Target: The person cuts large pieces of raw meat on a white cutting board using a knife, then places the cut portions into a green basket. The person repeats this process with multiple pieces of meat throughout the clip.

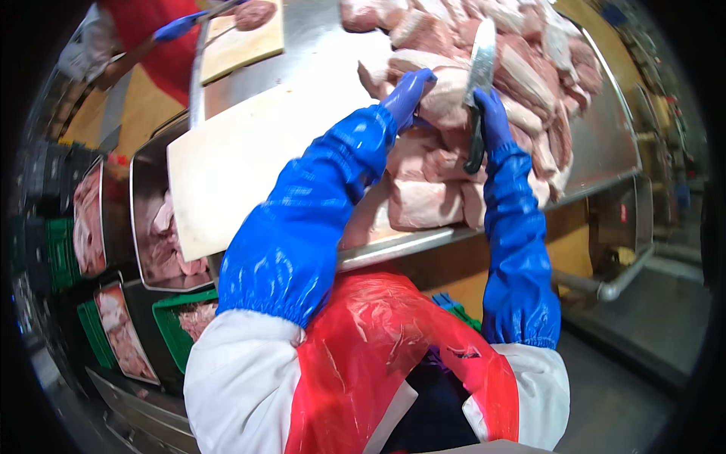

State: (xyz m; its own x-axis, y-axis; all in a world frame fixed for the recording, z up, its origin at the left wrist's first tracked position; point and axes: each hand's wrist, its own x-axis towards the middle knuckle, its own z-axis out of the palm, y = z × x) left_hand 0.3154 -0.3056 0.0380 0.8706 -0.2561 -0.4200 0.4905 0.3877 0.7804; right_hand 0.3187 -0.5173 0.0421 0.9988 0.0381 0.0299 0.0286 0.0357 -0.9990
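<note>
Broadly, a steel desk (318, 45) fills the upper half of the frame, tilting down toward the right. Across its upper right lies a big heap of raw pork cuts (529, 68), pale fat and pink flesh mixed. A white cutting board (227, 166) sits at centre left on the desk, bare where it shows. Left of the desk, in the lower left of the frame, steel trays of meat trimmings (162, 234) stand above green crates (170, 333). At the upper left a second, smaller board (242, 41) carries one piece of meat, with another person's blue-gloved hand (175, 29) beside it.

The left hand (408, 94), in a blue glove and long blue sleeve, rests on a pork cut (446, 98) at the near edge of the heap, its grip curled over the meat's top. The right hand (491, 117), also gloved, has its grip wrapped tight around the black handle of a boning knife (481, 83), blade pointing up the frame, just beside that cut.
</note>
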